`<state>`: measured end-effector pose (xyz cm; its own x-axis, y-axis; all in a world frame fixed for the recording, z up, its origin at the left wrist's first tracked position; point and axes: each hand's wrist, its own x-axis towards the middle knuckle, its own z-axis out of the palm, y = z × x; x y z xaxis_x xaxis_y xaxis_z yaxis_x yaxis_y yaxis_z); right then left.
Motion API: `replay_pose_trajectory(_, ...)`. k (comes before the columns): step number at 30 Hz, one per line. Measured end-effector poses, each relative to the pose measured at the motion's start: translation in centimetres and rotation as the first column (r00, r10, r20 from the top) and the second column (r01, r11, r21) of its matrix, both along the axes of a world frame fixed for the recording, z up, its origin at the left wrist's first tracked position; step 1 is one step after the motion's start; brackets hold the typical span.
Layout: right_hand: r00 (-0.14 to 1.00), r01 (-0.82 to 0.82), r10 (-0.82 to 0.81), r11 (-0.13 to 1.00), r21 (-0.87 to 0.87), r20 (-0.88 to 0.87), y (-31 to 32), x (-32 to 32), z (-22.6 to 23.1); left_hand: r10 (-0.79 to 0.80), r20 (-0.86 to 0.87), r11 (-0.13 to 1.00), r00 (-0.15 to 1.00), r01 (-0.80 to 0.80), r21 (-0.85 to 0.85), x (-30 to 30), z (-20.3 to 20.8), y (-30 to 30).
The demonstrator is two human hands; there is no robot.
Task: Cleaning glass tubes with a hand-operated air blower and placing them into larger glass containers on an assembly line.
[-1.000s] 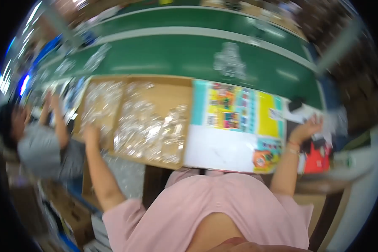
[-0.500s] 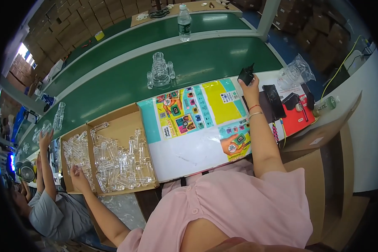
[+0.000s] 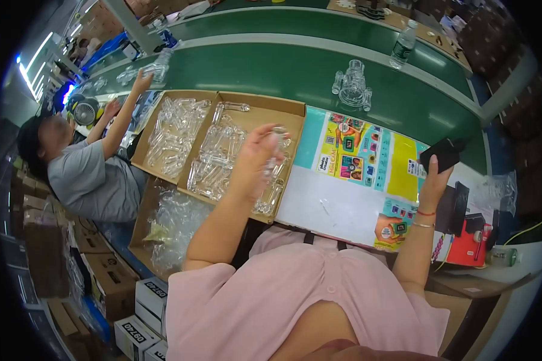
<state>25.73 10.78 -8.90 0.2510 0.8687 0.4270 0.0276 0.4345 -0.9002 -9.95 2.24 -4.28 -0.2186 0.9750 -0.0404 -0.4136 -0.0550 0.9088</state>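
My left hand [image 3: 258, 161] is raised over the right compartment of a cardboard tray [image 3: 293, 108]. Its fingers are closed on a small clear tube-shaped part [image 3: 278, 133], partly hidden by the hand and blurred. More clear tube-shaped parts [image 3: 214, 171] lie jumbled in that compartment, and others [image 3: 177, 129] fill the left one. Out to the right, my right hand [image 3: 438, 177] grips a black block-shaped object [image 3: 441, 155] with a projection on its right side. It is held above the right end of a printed sheet [image 3: 352, 198] covering the work surface.
On the green bench stand a clear glass-like assembly [image 3: 352, 87] and a water bottle [image 3: 403, 45]. At right lie black items [image 3: 459, 207], a red sheet [image 3: 468, 243] and a plastic bag [image 3: 497, 189]. A co-worker [image 3: 96, 174] sits at left, beyond a box of plastic film [image 3: 177, 222].
The view has turned left. My left hand has risen from the tray's left compartment to above the right one, with a clear part in its fingers. My right hand still holds the black object.
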Motion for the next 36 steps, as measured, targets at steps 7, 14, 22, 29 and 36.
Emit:
replay_pose_trajectory(7, 0.916, -0.4, 0.4, 0.916, -0.005, -0.042, -3.3, -5.7, 3.8, -0.14, 0.047, 0.989, 0.989, 0.137, 0.049, 3.8, 0.5, -0.8)
replay_pose_trajectory(14, 0.859, -0.511, 0.513, 0.857, -0.066, 0.01, -4.3, -6.7, 5.3, -0.347, 0.328, 0.921, 0.879, 0.385, -0.057, 4.3, -1.5, -1.3)
replay_pose_trajectory(22, 0.912, -0.41, 0.408, 0.911, -0.041, -0.046, -4.0, -4.7, 5.1, -0.493, -0.124, 0.854, 0.861, 0.452, -0.256, 6.5, -7.0, -3.0)
replay_pose_trajectory(29, 0.861, -0.432, 0.404, 0.902, -0.026, -0.309, -2.0, -4.7, 2.3, -0.329, -0.721, 0.937, 0.61, 0.304, -0.17, 5.0, -5.9, -1.9)
replay_pose_trajectory(36, 0.986, 0.158, -0.162, 0.983, -0.097, -0.04, 3.4, 0.1, -3.6, 0.215, -0.806, 0.973, 0.552, -0.051, 0.225, -5.6, -5.6, 2.2)
